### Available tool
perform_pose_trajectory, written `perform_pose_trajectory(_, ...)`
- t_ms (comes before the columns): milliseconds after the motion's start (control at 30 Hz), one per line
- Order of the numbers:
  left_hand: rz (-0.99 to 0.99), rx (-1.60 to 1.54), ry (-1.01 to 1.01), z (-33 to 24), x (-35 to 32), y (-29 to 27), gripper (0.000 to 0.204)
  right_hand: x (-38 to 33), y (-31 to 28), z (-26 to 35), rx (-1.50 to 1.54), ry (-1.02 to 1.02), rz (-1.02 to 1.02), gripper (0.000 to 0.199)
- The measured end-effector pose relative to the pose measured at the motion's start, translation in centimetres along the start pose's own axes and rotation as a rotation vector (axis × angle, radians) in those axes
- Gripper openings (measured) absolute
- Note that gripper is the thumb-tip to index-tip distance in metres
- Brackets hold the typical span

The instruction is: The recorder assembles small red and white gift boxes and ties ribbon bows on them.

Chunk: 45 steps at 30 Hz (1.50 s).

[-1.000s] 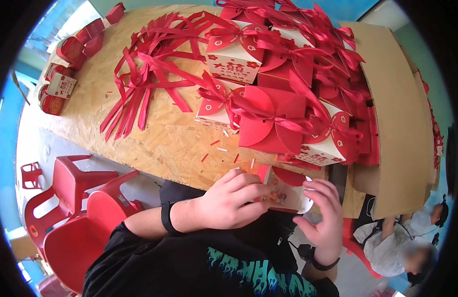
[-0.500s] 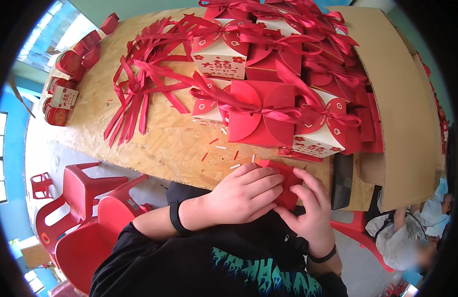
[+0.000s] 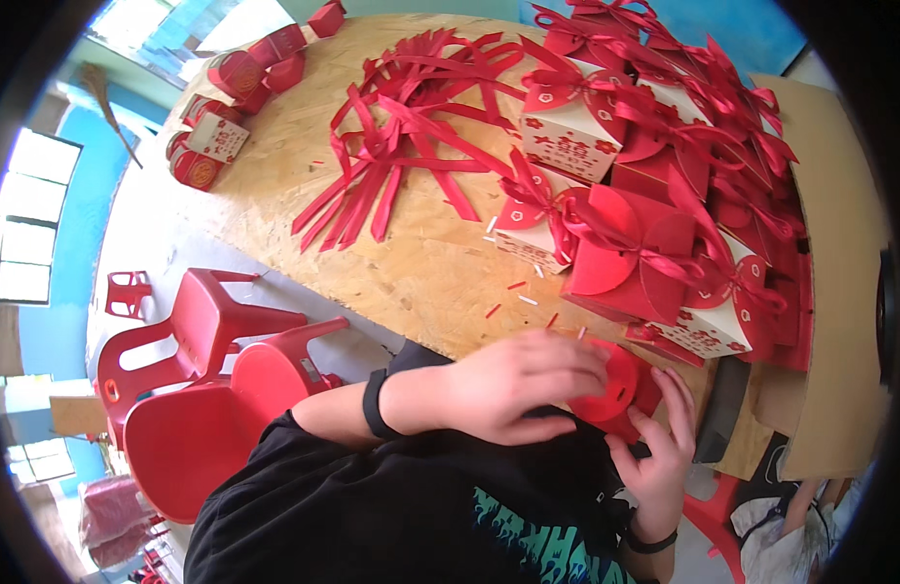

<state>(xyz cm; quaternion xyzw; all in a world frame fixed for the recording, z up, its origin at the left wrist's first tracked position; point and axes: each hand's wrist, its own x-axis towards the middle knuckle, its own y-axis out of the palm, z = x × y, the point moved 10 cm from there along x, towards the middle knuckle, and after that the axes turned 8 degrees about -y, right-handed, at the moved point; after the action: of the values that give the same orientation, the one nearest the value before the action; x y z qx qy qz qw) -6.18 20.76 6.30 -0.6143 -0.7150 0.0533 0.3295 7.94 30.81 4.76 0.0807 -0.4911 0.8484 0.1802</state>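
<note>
A small red gift box point(image 3: 620, 387) with rounded flaps and a slot on top stands at the table's near edge, between my hands. My left hand point(image 3: 518, 387) hovers over its left side, fingers stretched out and slightly blurred. The fingers and thumb of my right hand point(image 3: 662, 438) hold its right side. Beyond it, finished gift boxes point(image 3: 630, 248), red ones and white-sided ones with printed red flowers, stand piled up, tied with red ribbon bows. Small red and white paper strips point(image 3: 528, 300) lie scattered on the wood to the left.
A bundle of loose red ribbons point(image 3: 386, 161) spreads over the wooden table point(image 3: 411, 282). More small red boxes point(image 3: 240, 78) line its far left edge. A tall cardboard carton point(image 3: 844, 253) and a dark box point(image 3: 724, 404) stand right. Red chairs point(image 3: 192, 423) are at lower left; another person point(image 3: 790, 535) is at lower right.
The view has swung right, so the table contents appear shifted. My left hand has lifted from the box, uncovering its top flaps; my right hand has stayed at its right side.
</note>
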Motion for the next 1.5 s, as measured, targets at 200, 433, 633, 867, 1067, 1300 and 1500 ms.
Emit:
perform_pose_trajectory(200,-0.339,0.945,-0.588,6.8,-3.7,-11.8,0.037,-0.1,-0.2,-0.2,0.004,-0.035,-0.045,0.034)
perform_pose_trajectory(433,-0.341,1.088,-0.9,12.7,-10.4,-16.9,0.036,-0.1,-0.2,-0.3,0.018,-0.022,-0.025,0.035)
perform_pose_trajectory(633,-0.35,0.964,-0.925,12.9,-9.5,-16.9,0.041,-0.2,-0.1,-0.3,0.015,-0.022,-0.023,0.034)
perform_pose_trajectory(867,-0.017,0.98,-0.685,14.6,-4.4,-16.6,0.048,0.0,-0.3,0.0,0.007,-0.017,-0.009,0.033)
perform_pose_trajectory(1067,0.019,1.201,-0.801,17.6,-4.7,-19.1,0.049,0.0,-0.4,0.2,-0.013,-0.023,0.009,0.033)
perform_pose_trajectory(1300,-0.731,0.751,-0.474,4.3,-4.9,-19.6,0.02,-0.1,-0.1,0.0,0.004,-0.027,0.023,0.039)
perform_pose_trajectory(1500,-0.45,0.417,-0.013,-5.3,-2.3,-12.6,0.011,-0.1,-1.3,0.3,0.074,-0.068,-0.157,0.053)
